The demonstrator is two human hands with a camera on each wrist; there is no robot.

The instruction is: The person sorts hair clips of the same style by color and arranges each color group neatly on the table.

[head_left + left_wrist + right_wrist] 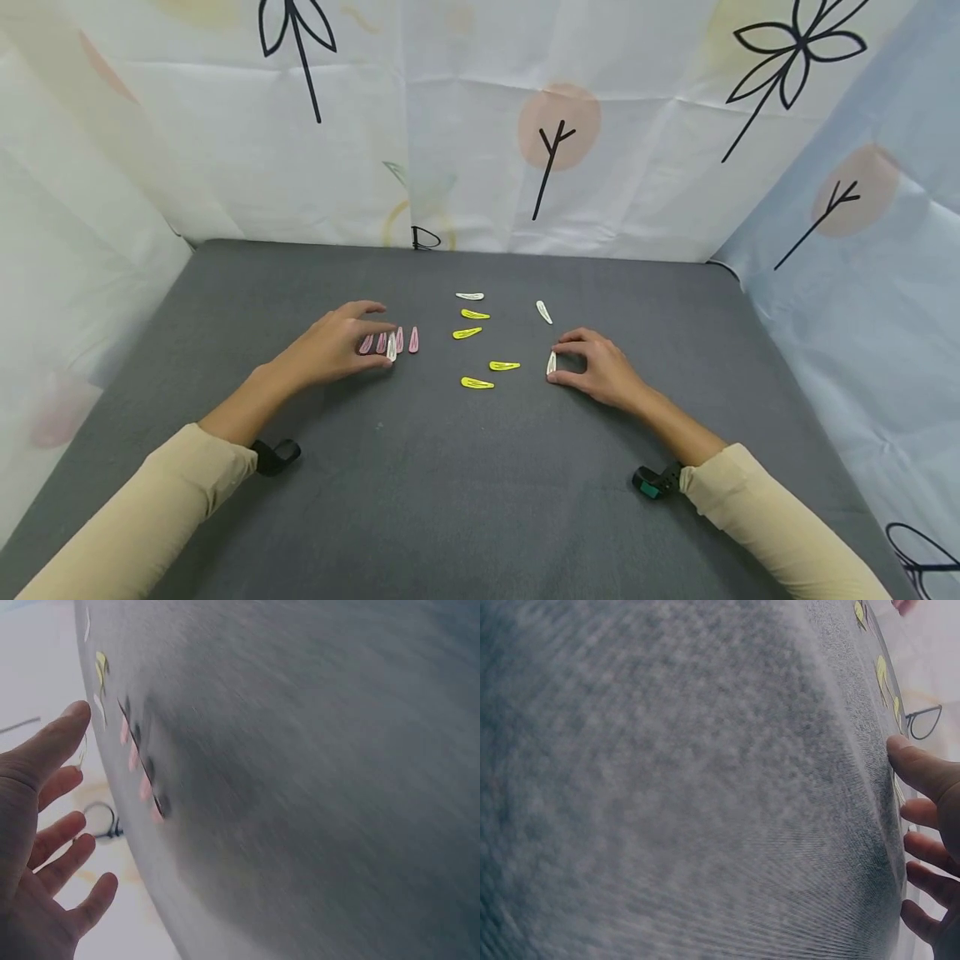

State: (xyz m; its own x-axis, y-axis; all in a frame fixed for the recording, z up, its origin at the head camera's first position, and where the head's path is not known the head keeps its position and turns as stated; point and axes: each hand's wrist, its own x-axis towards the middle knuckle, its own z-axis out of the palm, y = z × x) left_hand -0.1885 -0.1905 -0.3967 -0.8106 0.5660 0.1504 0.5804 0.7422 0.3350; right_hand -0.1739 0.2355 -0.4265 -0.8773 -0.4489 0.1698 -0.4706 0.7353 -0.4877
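Note:
In the head view my left hand [337, 343] pinches a white snap hair clip [392, 347] by its ends, between thumb and index finger. Just behind that clip, several pink hair clips [414, 340] stand in a row, partly hidden by the fingers. The left wrist view shows the held clip [82, 751] raised off the table. On the right, my right hand [600, 367] has thumb and index finger at the two ends of another white clip [551, 363]; this clip seems to lie on or just above the cloth.
Several yellow clips [477, 383] lie between the hands in a loose column. A white clip [470, 296] tops the column, and another white clip [543, 312] lies beyond my right hand. The grey table [465, 500] meets patterned curtains [465, 167] at the back and sides.

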